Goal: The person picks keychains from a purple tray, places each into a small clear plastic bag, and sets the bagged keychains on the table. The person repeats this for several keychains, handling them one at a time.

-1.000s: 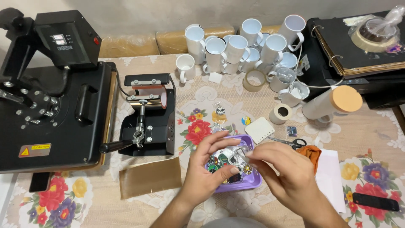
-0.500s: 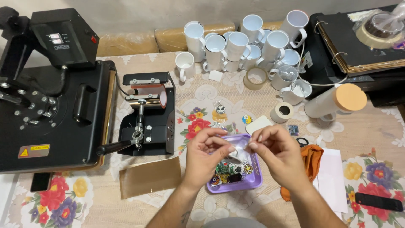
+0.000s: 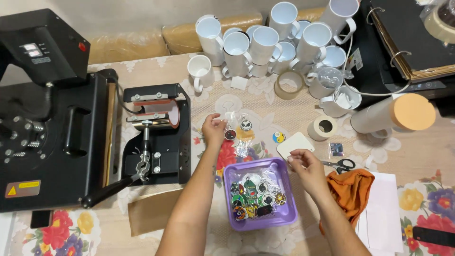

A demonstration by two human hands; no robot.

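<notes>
A purple tray [image 3: 289, 218] full of several round printed keychains in clear bags sits on the table in front of me. My left hand [image 3: 214, 129] reaches beyond the tray and pinches a clear bag holding a dark round keychain [image 3: 230, 133]. Two more round keychains [image 3: 245, 125] lie on the tablecloth just right of that hand, and a blue and yellow one [image 3: 279, 137] lies further right. My right hand [image 3: 305, 166] hovers over the tray's right rim with fingers curled; what it holds I cannot make out.
A black mug press [image 3: 159, 135] and a large black heat press [image 3: 47, 123] stand at the left. Several white mugs [image 3: 265, 42] crowd the back. Tape rolls [image 3: 289, 84], scissors [image 3: 342, 165], an orange cloth [image 3: 353, 189], a cork-topped tube [image 3: 393, 116] and white paper [image 3: 384, 213] lie at the right.
Both hands were together above the tray. My left hand has moved away to the far left with a bagged keychain; my right hand has drawn back to the tray's right rim.
</notes>
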